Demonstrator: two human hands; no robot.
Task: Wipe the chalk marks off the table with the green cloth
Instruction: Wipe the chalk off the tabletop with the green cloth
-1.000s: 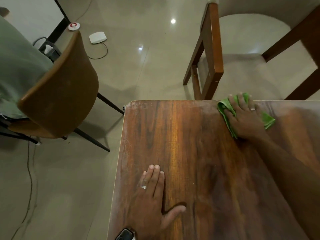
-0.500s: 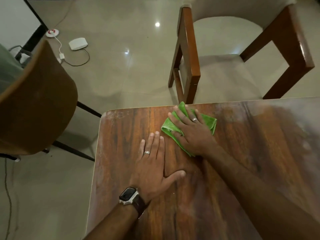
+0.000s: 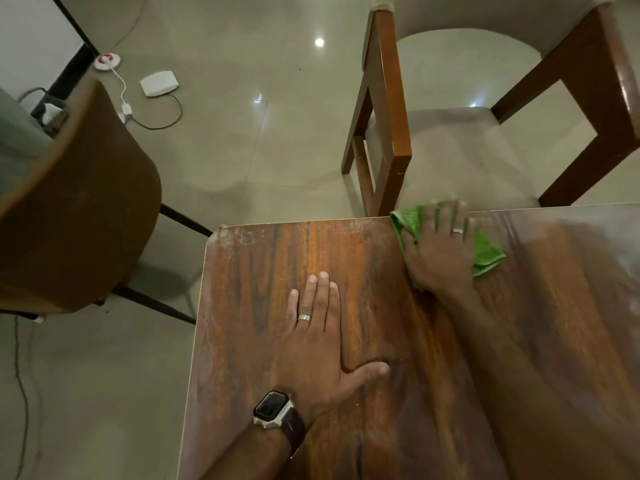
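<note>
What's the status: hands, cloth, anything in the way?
Left hand flat on table. Right hand presses green cloth at far edge. Faint chalk haze near corner; nothing in the way.

Wooden table (image 3: 363, 427); green cloth (image 3: 486, 252), hands atop

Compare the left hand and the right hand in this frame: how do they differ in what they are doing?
The left hand lies flat on bare wood of the table, fingers together and thumb spread; the right hand presses the green cloth down at the table's far edge. The left wrist wears a watch; the right wrist shows none. Both wear a ring and keep their fingers straight.
</note>
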